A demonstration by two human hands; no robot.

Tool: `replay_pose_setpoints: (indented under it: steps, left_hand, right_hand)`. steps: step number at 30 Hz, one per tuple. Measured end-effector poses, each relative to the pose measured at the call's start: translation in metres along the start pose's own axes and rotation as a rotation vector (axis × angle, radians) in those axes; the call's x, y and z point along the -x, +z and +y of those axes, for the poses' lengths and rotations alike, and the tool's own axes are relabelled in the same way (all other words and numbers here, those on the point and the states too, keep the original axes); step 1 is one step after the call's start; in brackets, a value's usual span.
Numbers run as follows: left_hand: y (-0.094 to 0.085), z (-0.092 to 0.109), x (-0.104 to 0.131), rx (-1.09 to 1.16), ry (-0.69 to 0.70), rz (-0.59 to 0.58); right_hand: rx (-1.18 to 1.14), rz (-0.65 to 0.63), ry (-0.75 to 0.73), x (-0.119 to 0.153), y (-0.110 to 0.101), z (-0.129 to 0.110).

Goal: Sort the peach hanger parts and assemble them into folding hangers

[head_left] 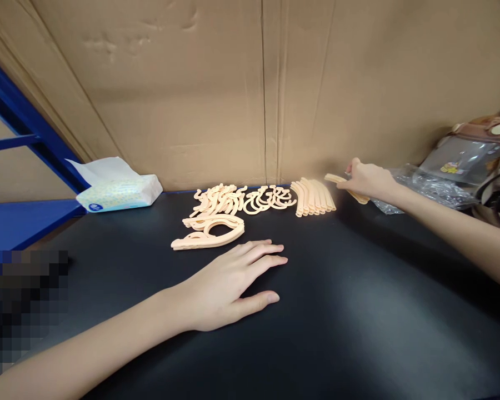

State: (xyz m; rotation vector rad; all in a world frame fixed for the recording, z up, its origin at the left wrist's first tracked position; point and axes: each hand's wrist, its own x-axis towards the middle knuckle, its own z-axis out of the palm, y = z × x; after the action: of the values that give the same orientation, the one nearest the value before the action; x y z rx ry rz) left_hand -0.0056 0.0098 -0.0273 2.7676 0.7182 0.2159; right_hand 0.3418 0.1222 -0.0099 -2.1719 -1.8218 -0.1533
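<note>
My left hand [237,283] lies flat on the black table, fingers spread, holding nothing. Just behind it are folded peach plastic hangers [216,232]. Farther back lie a heap of small curved peach pieces [220,201], several peach hooks [269,200] and a row of curved peach bars [314,198]. To the right of that row, my right hand [369,179] has its fingers closed on a peach bar piece [359,196], partly hidden by the hand. Whether that piece is one bar or more is unclear.
A tissue pack [120,193] sits at the back left beside a blue metal frame [37,136]. Crumpled clear plastic [435,189] and a transparent bag with brown trim [462,155] are at the right. Cardboard [191,100] stands behind the black table [316,333].
</note>
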Motion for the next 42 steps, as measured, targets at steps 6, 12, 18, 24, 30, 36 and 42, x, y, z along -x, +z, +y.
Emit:
replay_pose_setpoints:
  steps: [6, 12, 18, 24, 30, 36, 42]
  left_hand:
    - [0.001, 0.000, 0.001, -0.014, -0.033, 0.070]
    - [0.005, -0.002, 0.002, -0.074, -0.135, 0.356]
    - [0.004, -0.001, -0.002, -0.086, -0.115, 0.313]
    - [0.005, -0.002, -0.004, -0.098, -0.053, 0.242]
    - [0.005, -0.002, -0.004, -0.060, -0.045, 0.223]
    - [0.003, 0.000, -0.005, -0.064, -0.050, 0.222]
    - [0.004, 0.000, -0.003, -0.066, -0.058, 0.232]
  right_hand:
    - [-0.066, 0.038, -0.133, 0.013, -0.047, -0.025]
    - [-0.258, -0.335, -0.672, 0.086, -0.051, -0.084]
    - [-0.259, -0.388, -0.864, 0.140, -0.036, -0.110]
    - [-0.209, -0.382, -0.866, 0.141, -0.032, -0.110]
    - [-0.230, -0.430, -0.876, 0.141, -0.030, -0.109]
    - [-0.298, -0.544, -0.866, 0.135, -0.032, -0.103]
    - [-0.309, -0.642, -0.851, 0.131, -0.037, -0.104]
